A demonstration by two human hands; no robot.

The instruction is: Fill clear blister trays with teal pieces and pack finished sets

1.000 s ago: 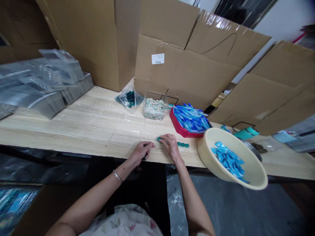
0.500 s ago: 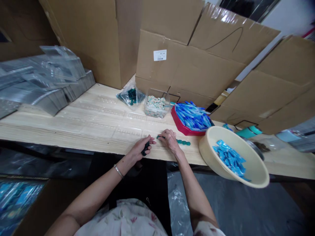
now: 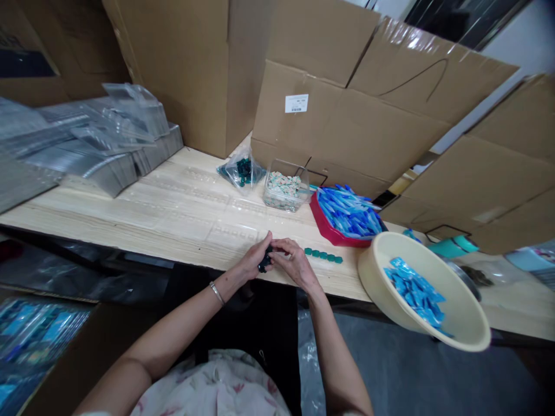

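My left hand (image 3: 252,262) is shut on a small dark teal piece (image 3: 264,263) held low over the front of the pale wooden table (image 3: 78,214). My right hand (image 3: 295,264) sits right beside it, its fingertips reaching that same piece. Whether those fingers grip it, I cannot tell. A short row of teal hexagonal pieces (image 3: 323,256) lies on the wood just to the right of my right hand, not touching it.
Clear moulded trays (image 3: 229,222) lie flat on the table, with stacked ones (image 3: 108,156) at left. Behind stand a bag of dark pieces (image 3: 241,172), a clear tub (image 3: 284,193) and a red tray of blue items (image 3: 329,231). A tilted cream basin (image 3: 377,289) holds blue packets. Cardboard boxes rise behind.
My hands have moved together, and the dark piece in my left hand now meets my right fingertips. The whole scene has shifted slightly right in view.
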